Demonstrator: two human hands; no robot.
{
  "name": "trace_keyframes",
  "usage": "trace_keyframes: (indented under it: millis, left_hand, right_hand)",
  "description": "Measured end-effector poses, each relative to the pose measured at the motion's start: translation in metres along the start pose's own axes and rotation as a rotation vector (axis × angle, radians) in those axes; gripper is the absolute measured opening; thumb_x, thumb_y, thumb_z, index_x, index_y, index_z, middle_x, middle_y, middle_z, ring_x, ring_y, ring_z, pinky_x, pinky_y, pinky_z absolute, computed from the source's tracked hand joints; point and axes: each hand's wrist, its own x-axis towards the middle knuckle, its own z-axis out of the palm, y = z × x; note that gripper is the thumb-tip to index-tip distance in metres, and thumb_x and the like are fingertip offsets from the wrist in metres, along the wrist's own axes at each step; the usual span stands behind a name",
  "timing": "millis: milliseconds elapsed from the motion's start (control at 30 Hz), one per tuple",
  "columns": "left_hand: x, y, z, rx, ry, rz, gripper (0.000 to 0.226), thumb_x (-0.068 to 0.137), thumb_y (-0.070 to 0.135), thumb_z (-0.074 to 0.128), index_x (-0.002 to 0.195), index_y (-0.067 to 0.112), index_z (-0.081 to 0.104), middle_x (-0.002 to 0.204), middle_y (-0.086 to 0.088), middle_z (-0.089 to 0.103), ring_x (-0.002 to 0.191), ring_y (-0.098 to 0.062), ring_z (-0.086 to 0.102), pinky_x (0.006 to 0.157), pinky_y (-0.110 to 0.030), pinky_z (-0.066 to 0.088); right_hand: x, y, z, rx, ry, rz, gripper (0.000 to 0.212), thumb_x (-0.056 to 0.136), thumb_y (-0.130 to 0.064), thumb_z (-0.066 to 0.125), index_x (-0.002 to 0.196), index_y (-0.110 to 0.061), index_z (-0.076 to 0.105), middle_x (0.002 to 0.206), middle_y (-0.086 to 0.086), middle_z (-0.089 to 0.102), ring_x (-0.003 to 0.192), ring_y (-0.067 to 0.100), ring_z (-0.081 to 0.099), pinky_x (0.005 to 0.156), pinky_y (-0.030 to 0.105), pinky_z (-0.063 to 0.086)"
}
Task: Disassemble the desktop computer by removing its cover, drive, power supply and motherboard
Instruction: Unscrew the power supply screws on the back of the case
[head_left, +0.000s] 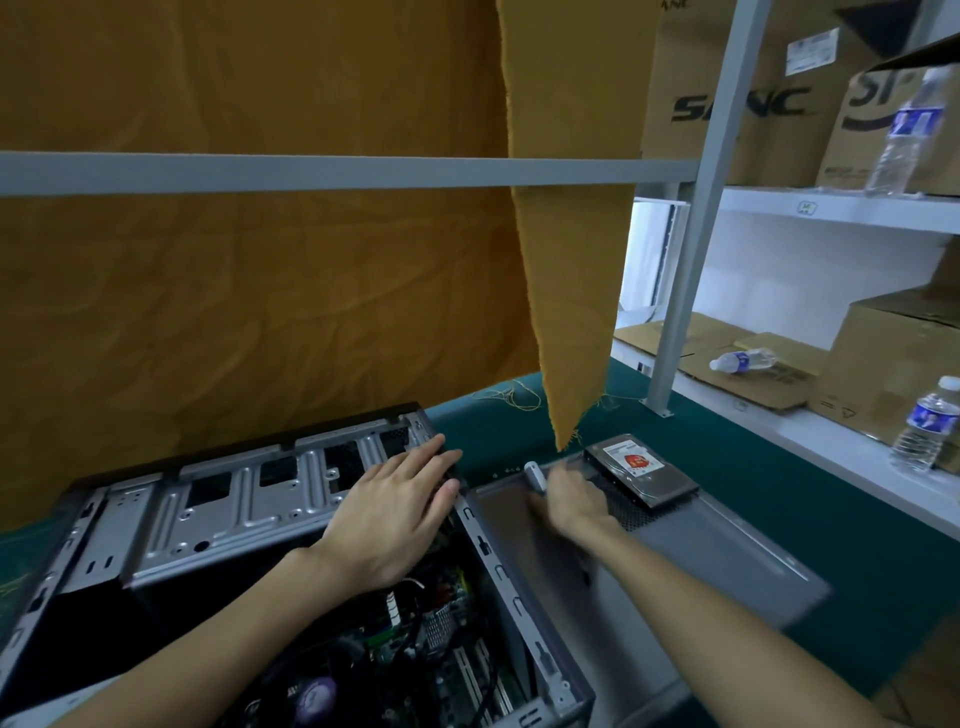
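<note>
The open computer case (218, 514) lies on its side on the green mat, its motherboard (410, 639) and cables showing inside. My left hand (400, 514) rests flat with straight fingers on the black power supply (451, 470) at the case's far right corner. The removed grey side cover (701, 561) lies flat to the right of the case. A hard drive (641, 475) with a red-and-white label sits on the cover's far end. My right hand (569, 501), blurred, grips a screwdriver with a white handle (535, 475) over the cover.
An orange cloth (260, 286) hangs behind the case, a strip of it dangling near the drive. A grey shelf post (691, 260) stands at the right. Cardboard boxes (883, 374) and water bottles (927, 426) sit on the white shelves.
</note>
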Motion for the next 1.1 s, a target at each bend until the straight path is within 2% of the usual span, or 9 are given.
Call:
trace_keyframes:
  millis: [167, 267, 333, 467, 667, 800, 867, 1000, 1100]
  left_hand:
    - [-0.019, -0.008, -0.013, -0.106, -0.053, 0.029, 0.058, 0.105, 0.058, 0.024, 0.158, 0.037, 0.024, 0.165, 0.014, 0.023, 0.151, -0.010, 0.024, 0.123, -0.033, 0.023]
    - [-0.037, -0.009, -0.027, -0.219, -0.095, 0.009, 0.054, 0.105, 0.050, 0.041, 0.155, 0.034, 0.030, 0.157, 0.012, 0.036, 0.144, -0.010, 0.032, 0.117, -0.030, 0.033]
    - [-0.050, -0.008, -0.038, -0.282, -0.093, -0.008, 0.053, 0.104, 0.046, 0.049, 0.153, 0.033, 0.033, 0.152, 0.011, 0.042, 0.140, -0.009, 0.038, 0.112, -0.030, 0.040]
    - [-0.079, -0.003, -0.056, -0.403, -0.040, -0.037, 0.046, 0.103, 0.041, 0.053, 0.147, 0.031, 0.042, 0.140, 0.013, 0.053, 0.128, 0.001, 0.049, 0.091, -0.003, 0.036]
    - [-0.128, -0.001, -0.074, -0.521, -0.028, -0.033, 0.029, 0.104, 0.042, 0.052, 0.132, 0.035, 0.056, 0.118, 0.021, 0.062, 0.109, 0.011, 0.056, 0.086, -0.008, 0.047]
    - [-0.165, 0.000, -0.080, -0.582, 0.027, -0.041, 0.031, 0.104, 0.043, 0.049, 0.132, 0.032, 0.058, 0.117, 0.019, 0.065, 0.106, 0.007, 0.060, 0.091, -0.021, 0.051]
    - [-0.184, 0.000, -0.084, -0.658, 0.088, -0.065, 0.032, 0.105, 0.043, 0.046, 0.130, 0.029, 0.059, 0.115, 0.017, 0.068, 0.105, 0.004, 0.062, 0.089, -0.024, 0.051]
    - [-0.224, 0.002, -0.097, -0.883, 0.254, -0.134, 0.031, 0.111, 0.030, 0.035, 0.124, 0.022, 0.062, 0.107, 0.010, 0.072, 0.098, -0.001, 0.067, 0.082, -0.017, 0.050]
    - [-0.252, 0.004, -0.110, -1.084, 0.289, -0.200, 0.031, 0.105, 0.008, 0.036, 0.125, 0.014, 0.059, 0.105, -0.002, 0.076, 0.090, -0.016, 0.073, 0.075, -0.035, 0.056]
  right_hand:
    - [-0.017, -0.011, -0.023, 0.198, 0.032, -0.011, 0.029, 0.098, -0.038, 0.063, 0.109, -0.011, 0.062, 0.106, 0.011, 0.070, 0.092, 0.029, 0.070, 0.076, 0.036, 0.056]
    - [-0.045, -0.026, -0.063, 0.388, 0.220, -0.104, 0.027, 0.092, -0.038, 0.070, 0.100, -0.016, 0.056, 0.090, 0.003, 0.067, 0.073, 0.016, 0.066, 0.063, 0.033, 0.054]
    - [-0.072, -0.040, -0.096, 0.486, 0.399, -0.206, 0.023, 0.087, -0.038, 0.071, 0.090, -0.025, 0.052, 0.079, -0.006, 0.064, 0.064, 0.002, 0.060, 0.051, 0.020, 0.044]
    - [-0.135, -0.070, -0.146, 0.696, 0.577, -0.320, 0.023, 0.083, -0.045, 0.073, 0.081, -0.030, 0.055, 0.069, -0.014, 0.065, 0.059, 0.001, 0.061, 0.045, 0.012, 0.040]
    - [-0.218, -0.094, -0.144, 1.237, 0.327, -0.138, 0.021, 0.086, -0.020, 0.074, 0.093, -0.009, 0.058, 0.071, 0.014, 0.072, 0.057, 0.027, 0.071, 0.044, 0.029, 0.050]
    - [-0.269, -0.116, -0.130, 1.488, -0.172, -0.105, 0.023, 0.089, -0.008, 0.066, 0.109, 0.004, 0.066, 0.088, 0.020, 0.076, 0.066, 0.022, 0.070, 0.054, 0.027, 0.056]
    - [-0.296, -0.127, -0.114, 1.452, -0.331, -0.149, 0.027, 0.086, -0.010, 0.064, 0.109, 0.003, 0.067, 0.091, 0.018, 0.074, 0.060, 0.017, 0.062, 0.051, 0.028, 0.052]
    - [-0.351, -0.146, -0.079, 1.312, -0.432, -0.298, 0.030, 0.079, -0.018, 0.063, 0.106, -0.005, 0.064, 0.088, 0.015, 0.069, 0.055, 0.020, 0.055, 0.050, 0.030, 0.044]
    - [-0.384, -0.151, -0.060, 1.248, -0.435, -0.336, 0.035, 0.082, -0.020, 0.059, 0.113, -0.004, 0.067, 0.084, 0.011, 0.065, 0.053, 0.022, 0.054, 0.048, 0.030, 0.044]
